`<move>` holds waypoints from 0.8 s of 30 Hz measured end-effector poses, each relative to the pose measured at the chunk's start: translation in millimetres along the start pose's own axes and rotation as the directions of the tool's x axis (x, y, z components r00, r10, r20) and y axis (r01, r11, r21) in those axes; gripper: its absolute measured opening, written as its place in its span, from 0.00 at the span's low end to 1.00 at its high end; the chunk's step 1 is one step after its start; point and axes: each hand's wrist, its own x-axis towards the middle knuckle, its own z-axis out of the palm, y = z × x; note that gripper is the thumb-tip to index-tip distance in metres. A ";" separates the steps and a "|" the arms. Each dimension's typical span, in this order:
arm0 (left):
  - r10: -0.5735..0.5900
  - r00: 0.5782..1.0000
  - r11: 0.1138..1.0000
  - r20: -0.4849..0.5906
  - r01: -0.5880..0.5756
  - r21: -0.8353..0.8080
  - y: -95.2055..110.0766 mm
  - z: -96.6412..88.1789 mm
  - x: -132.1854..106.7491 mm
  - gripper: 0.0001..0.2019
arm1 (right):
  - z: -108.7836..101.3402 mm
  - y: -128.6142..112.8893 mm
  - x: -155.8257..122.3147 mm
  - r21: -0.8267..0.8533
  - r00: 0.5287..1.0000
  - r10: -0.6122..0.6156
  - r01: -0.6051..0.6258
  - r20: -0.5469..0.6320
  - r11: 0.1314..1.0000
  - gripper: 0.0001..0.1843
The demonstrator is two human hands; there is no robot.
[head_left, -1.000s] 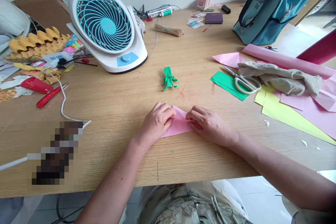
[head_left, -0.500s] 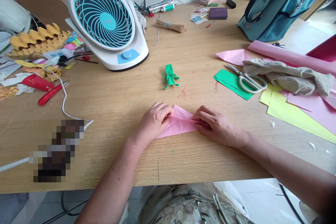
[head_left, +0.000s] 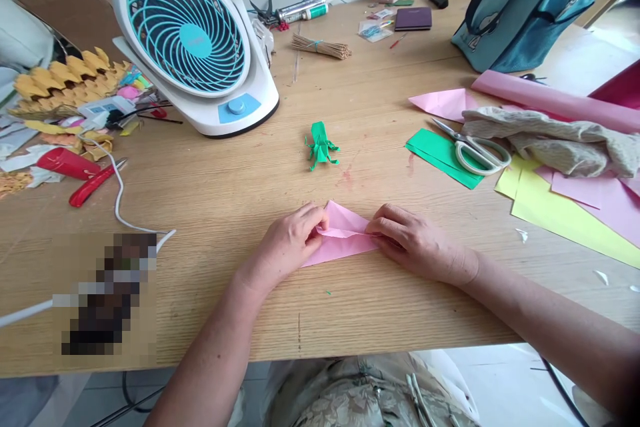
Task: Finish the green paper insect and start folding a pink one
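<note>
Spreading beneath the left hand (head_left: 291, 238) and the right hand (head_left: 419, 243), one table (head_left: 220, 200) runs out of my sight to either side. Beyond the left hand stands one fan (head_left: 195, 40), its top rim right at the edge of view. Far past the right hand sits one bag (head_left: 515, 13), cut off at the top. Nearer, to the right of that hand, one roll (head_left: 530, 97) loses its right end out of view, and the one cloth (head_left: 560, 143) before it covers parts of some pink sheets (head_left: 615, 220) I can't count. Two yellow sheets (head_left: 555, 217) poke out on the near side, partly covered.

The hands face each other, fingers curled, each pinching one side of the paper (head_left: 345, 250); the fingertips are hard to make out. This one pink paper lies on the table between them, a raised fold across it, both ends lost under the fingers. Left of the left hand is one blurred thing (head_left: 107, 290) I can't identify. Ahead of the right hand, one pair of scissors (head_left: 459, 139) hides part of what look like two green sheets (head_left: 430, 152). Straight beyond the gap between the hands rests one green figure (head_left: 320, 143), its thin legs too small to count surely. Well right of the right hand lie three white scraps (head_left: 601, 277).
</note>
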 end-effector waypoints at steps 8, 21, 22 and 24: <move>-0.031 0.999 0.999 -0.033 0.031 0.008 0.5 2.4 1.2 0.08 | -0.1 -1.6 1.5 0.019 0.998 0.051 -0.050 -0.033 0.999 0.07; -0.091 0.972 0.996 -0.217 0.088 -0.021 1.9 6.7 1.1 0.12 | -2.4 -3.3 3.2 0.024 0.986 0.132 -0.130 -0.103 0.991 0.06; -0.071 0.954 0.997 -0.290 0.071 -0.012 3.4 6.4 1.4 0.13 | -3.4 -4.2 3.2 0.038 0.978 0.156 -0.153 -0.135 0.988 0.05; -0.027 0.899 0.999 -0.437 0.042 0.024 7.0 5.4 1.6 0.12 | -5.5 -6.3 3.3 0.075 0.954 0.215 -0.204 -0.210 0.976 0.05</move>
